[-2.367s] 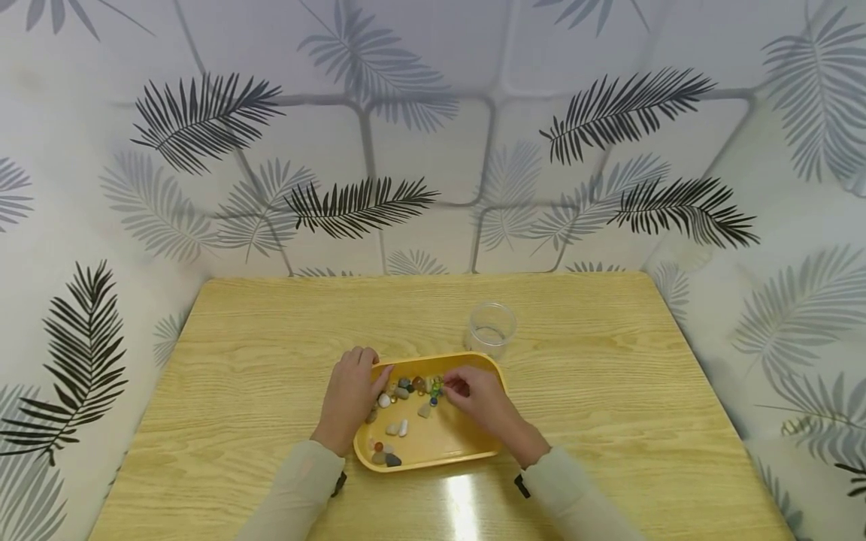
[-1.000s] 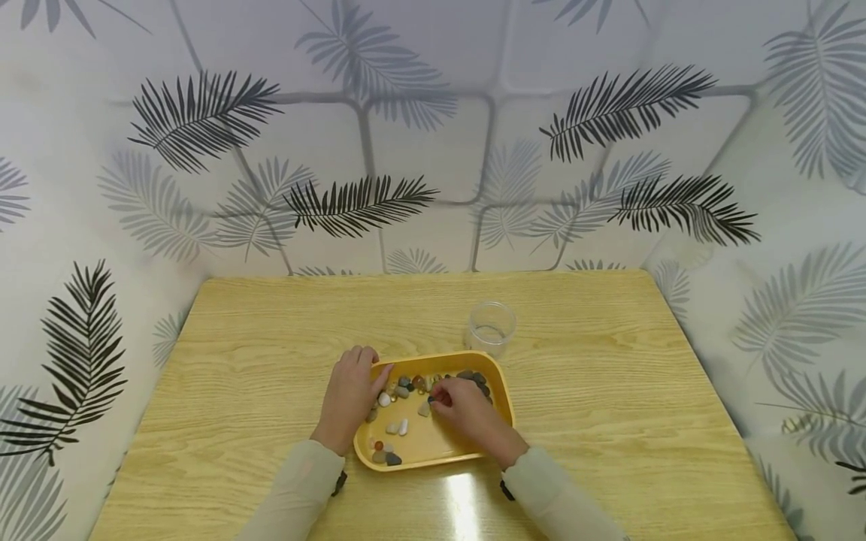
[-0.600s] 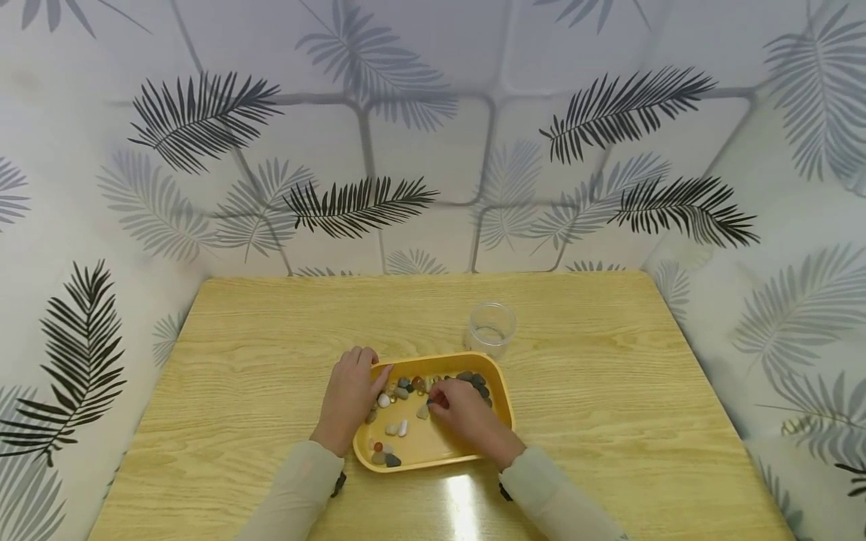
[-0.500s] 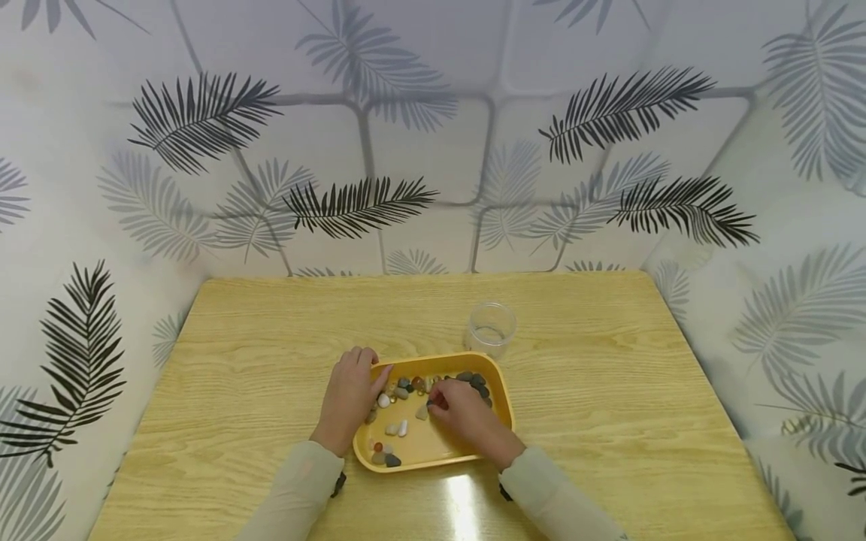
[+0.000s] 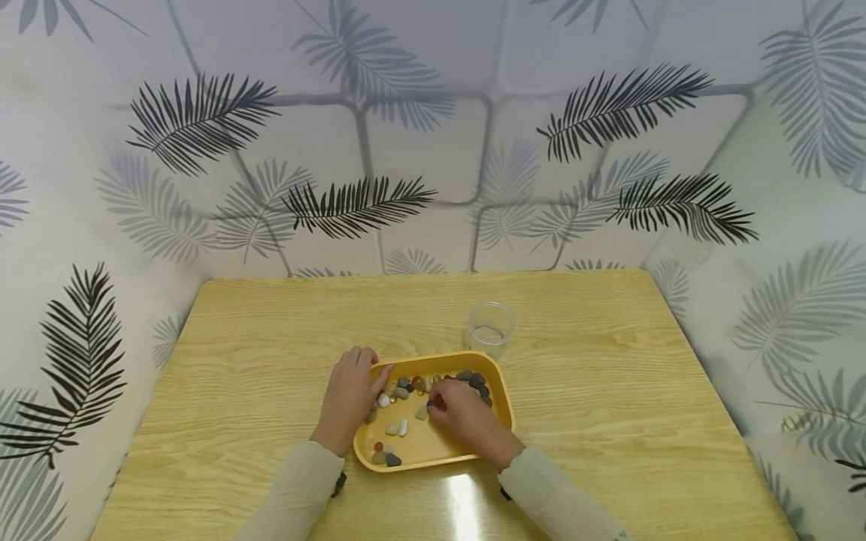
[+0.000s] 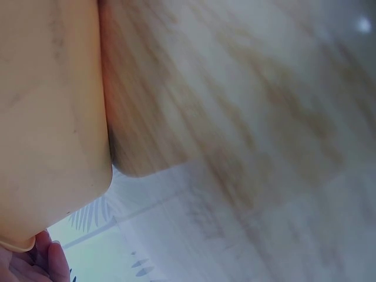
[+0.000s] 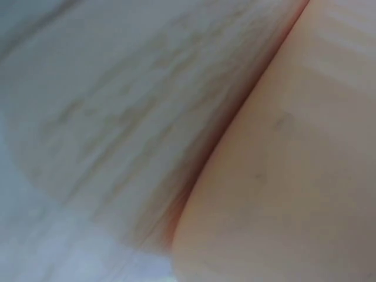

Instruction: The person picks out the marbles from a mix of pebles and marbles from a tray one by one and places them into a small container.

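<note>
A yellow tray (image 5: 460, 454) holds stones and small shiny pieces. My left hand (image 5: 348, 394) grips its far left rim, thumb inside; curled fingertips (image 6: 57, 258) show at the rim in the left wrist view. My right hand (image 5: 467, 413) is inside the tray, thumb and forefinger pinching a small blue marble (image 5: 430, 403) low over the bottom. Just left of those fingertips lies a flat beige stone (image 5: 422, 412). The right palm and wrist cover part of the tray's right half. The right wrist view shows only the tray's outer wall (image 7: 276, 176) and blurred table, no fingers.
Dark grey stones (image 5: 476, 380) line the tray's far right corner. Mixed pebbles (image 5: 402, 391) lie along its far side, two pale stones (image 5: 397, 429) nearer the middle, and a small cluster with a red bead (image 5: 379, 446) at near left. A clear cup (image 5: 491, 327) stands behind the tray on the wooden table (image 5: 609, 361).
My right hand has moved left and nearer, from the green pieces to the blue marble, uncovering the dark stones at far right. It has stayed nearly still for the last second. The left hand keeps its hold.
</note>
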The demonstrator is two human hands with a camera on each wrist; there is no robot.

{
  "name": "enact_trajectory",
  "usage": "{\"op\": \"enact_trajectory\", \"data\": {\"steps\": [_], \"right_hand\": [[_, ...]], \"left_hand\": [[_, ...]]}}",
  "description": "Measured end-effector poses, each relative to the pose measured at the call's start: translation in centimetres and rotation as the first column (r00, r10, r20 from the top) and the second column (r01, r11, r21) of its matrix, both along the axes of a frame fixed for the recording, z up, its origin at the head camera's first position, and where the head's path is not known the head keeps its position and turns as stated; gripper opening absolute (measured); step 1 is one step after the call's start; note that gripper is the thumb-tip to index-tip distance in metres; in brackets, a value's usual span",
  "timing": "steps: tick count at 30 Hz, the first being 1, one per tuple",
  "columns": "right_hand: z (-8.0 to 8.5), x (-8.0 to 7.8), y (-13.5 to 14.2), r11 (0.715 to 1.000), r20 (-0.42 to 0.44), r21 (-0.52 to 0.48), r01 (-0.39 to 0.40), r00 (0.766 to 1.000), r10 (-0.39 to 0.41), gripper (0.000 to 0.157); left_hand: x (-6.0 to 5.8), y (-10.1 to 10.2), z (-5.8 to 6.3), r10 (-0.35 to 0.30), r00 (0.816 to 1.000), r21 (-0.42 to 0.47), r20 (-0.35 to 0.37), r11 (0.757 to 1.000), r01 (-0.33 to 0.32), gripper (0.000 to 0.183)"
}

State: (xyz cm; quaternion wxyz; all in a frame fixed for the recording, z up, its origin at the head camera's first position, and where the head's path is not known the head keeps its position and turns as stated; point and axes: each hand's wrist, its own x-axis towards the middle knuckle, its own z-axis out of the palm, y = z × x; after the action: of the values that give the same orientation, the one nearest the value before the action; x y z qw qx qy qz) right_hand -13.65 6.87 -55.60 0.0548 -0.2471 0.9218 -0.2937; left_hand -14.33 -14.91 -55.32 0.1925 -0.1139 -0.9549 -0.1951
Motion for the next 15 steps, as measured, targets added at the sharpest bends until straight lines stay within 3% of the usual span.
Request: {"op": "enact_trajectory", "data": {"steps": [6, 15], "right_hand": [[0.24, -0.28, -0.06, 0.997, 0.053, -0.063, 0.033, 0.998, -0.03, 0.006], [0.21, -0.46, -0.01, 0.992, 0.037, -0.118, 0.044, 0.998, -0.04, 0.006]], "left_hand": [[0.05, 0.06, 0.09, -0.004, 1.0, 0.007, 0.007, 1.0, 0.004, 0.027], [0.02, 0.06, 0.25, 0.001, 1.0, 0.009, 0.03, 1.0, -0.001, 0.027]]}}
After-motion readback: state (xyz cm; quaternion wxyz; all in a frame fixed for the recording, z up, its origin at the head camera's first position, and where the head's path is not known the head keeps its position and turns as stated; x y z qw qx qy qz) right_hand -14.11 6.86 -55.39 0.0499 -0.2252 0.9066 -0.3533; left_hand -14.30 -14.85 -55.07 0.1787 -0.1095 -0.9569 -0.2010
